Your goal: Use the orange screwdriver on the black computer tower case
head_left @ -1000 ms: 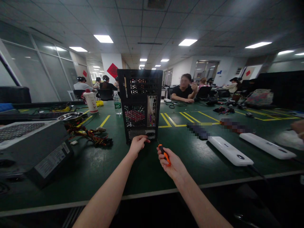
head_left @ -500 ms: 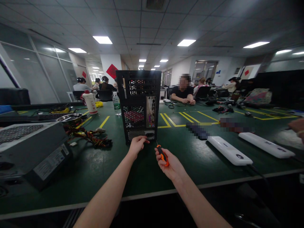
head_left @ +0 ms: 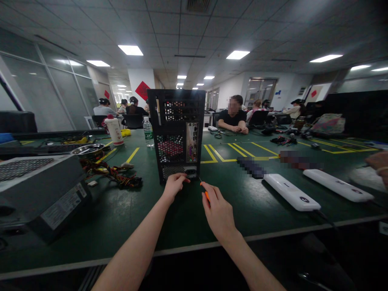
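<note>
A black computer case point(head_left: 181, 129) stands upright on the green table, its back facing me. Low on that back is a power supply socket point(head_left: 190, 172). The fingers of my left hand point(head_left: 175, 186) stretch towards the socket and appear to rest against the lower back; nothing shows in them. My right hand point(head_left: 218, 208) is wrapped around an orange and black screwdriver point(head_left: 207, 195), whose handle is mostly hidden by the fingers. Its thin shaft points up and left at the case's lower right corner. Whether the tip touches a screw, I cannot tell.
On the left sits a grey power supply unit point(head_left: 65, 206) with bundled cables point(head_left: 117, 174) behind it. A metal bowl point(head_left: 87, 150), a white flask point(head_left: 114, 131) and a water bottle point(head_left: 148, 132) stand farther back. White power strips point(head_left: 291, 192) lie right. A person point(head_left: 233, 118) sits across.
My right hand has turned over so its back now faces up, covering more of the screwdriver. The screwdriver's tip has shifted slightly towards the case. My left hand stays in place.
</note>
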Demonstrator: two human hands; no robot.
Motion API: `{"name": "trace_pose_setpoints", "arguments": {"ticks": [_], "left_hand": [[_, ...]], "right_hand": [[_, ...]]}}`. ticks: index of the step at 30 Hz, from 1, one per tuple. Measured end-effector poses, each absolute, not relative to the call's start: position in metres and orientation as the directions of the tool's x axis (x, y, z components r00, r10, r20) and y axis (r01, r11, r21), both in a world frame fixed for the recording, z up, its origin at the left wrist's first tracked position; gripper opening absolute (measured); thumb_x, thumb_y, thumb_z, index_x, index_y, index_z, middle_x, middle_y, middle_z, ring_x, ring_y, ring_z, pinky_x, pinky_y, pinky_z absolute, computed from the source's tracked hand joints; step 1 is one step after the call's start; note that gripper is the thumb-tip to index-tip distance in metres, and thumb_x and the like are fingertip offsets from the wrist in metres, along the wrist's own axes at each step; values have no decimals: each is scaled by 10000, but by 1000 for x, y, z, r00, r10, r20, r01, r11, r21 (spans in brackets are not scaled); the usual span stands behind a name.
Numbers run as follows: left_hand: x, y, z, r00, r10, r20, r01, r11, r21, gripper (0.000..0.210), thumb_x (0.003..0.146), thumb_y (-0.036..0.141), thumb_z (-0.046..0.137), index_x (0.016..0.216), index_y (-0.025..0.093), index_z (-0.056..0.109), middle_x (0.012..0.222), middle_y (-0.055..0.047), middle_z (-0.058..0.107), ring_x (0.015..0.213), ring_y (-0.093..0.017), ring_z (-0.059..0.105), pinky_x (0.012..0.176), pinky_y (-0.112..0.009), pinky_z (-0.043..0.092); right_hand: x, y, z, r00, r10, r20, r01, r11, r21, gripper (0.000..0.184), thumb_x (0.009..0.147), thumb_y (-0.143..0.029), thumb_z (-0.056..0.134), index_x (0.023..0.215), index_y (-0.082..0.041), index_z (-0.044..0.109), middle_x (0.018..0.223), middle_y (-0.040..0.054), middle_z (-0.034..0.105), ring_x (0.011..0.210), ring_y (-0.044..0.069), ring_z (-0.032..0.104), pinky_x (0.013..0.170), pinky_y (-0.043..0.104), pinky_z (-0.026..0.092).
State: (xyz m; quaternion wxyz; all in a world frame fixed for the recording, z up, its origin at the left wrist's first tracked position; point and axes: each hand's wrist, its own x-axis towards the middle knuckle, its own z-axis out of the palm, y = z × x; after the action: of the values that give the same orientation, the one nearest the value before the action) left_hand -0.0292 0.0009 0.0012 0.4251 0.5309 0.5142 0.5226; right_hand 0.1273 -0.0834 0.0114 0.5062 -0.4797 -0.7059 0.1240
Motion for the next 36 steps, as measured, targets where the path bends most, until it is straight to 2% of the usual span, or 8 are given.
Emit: {"name": "trace_pose_setpoints", "arguments": {"ticks": [3, 8, 13, 20, 24, 28, 31, 36], "left_hand": [[-29, 2, 0, -75, 987, 139, 121, -129, 984, 286, 676, 237, 444, 885, 74, 550, 681, -76, 624, 345, -28, 323, 339, -174, 224], [-30, 2, 0, -71, 986, 152, 159, -139, 977, 289, 676, 236, 446, 891, 75, 554, 692, -76, 626, 351, -33, 338, 345, -177, 242], [-29, -1, 3, -67, 985, 159, 187, -144, 972, 281, 685, 230, 436, 895, 83, 553, 679, -65, 625, 351, -35, 333, 342, -174, 244], [-28, -2, 5, -68, 987, 143, 186, -128, 974, 276, 682, 226, 445, 891, 83, 555, 697, -73, 630, 356, -37, 341, 346, -176, 252], [-29, 1, 2, -79, 984, 158, 193, -141, 971, 272, 682, 222, 447, 888, 84, 559, 687, -71, 630, 357, -37, 340, 349, -175, 258], [-29, 2, 0, -74, 983, 169, 206, -150, 967, 267, 688, 221, 440, 885, 86, 558, 682, -67, 630, 353, -39, 343, 349, -175, 263], [-29, 1, 2, -75, 983, 167, 231, -146, 962, 264, 686, 218, 446, 886, 91, 561, 686, -63, 633, 355, -42, 350, 354, -174, 270], [-29, -2, 4, -71, 984, 161, 252, -139, 958, 272, 696, 226, 443, 902, 95, 562, 697, -58, 636, 357, -47, 351, 363, -181, 277]], "right_hand": [[128, -83, 16, -72, 769, 635, 655, 516, -552, 288, 811, -264, 412, 1093, -288, 467, 1051, 41, 514, 853, 168, 519, 695, 289, 413], [126, -80, 24, -28, 766, 642, 695, 476, -539, 224, 806, -294, 419, 1011, -268, 504, 933, 40, 502, 685, 122, 510, 556, 236, 401], [121, -87, 26, -120, 792, 599, 692, 499, -521, 345, 743, -137, 427, 1069, -246, 451, 1028, 65, 432, 747, 148, 508, 577, 263, 405], [121, -83, 32, 52, 799, 598, 500, 498, -709, 253, 736, -237, 519, 988, -259, 504, 868, 39, 490, 626, 120, 476, 490, 211, 319], [127, -81, 33, 86, 815, 574, 470, 474, -744, 203, 732, -309, 535, 925, -249, 511, 835, 29, 505, 630, 120, 481, 499, 204, 317], [125, -86, 33, -54, 807, 588, 657, 472, -587, 250, 766, -239, 450, 1015, -236, 459, 1005, 65, 458, 728, 150, 515, 559, 251, 386], [120, -89, 32, -145, 789, 596, 694, 511, -507, 346, 746, -138, 405, 1085, -207, 408, 1063, 92, 419, 854, 183, 506, 654, 299, 424], [118, -88, 31, -63, 780, 623, 594, 531, -605, 281, 763, -180, 455, 1039, -234, 466, 962, 66, 489, 788, 173, 511, 647, 292, 408]]}}
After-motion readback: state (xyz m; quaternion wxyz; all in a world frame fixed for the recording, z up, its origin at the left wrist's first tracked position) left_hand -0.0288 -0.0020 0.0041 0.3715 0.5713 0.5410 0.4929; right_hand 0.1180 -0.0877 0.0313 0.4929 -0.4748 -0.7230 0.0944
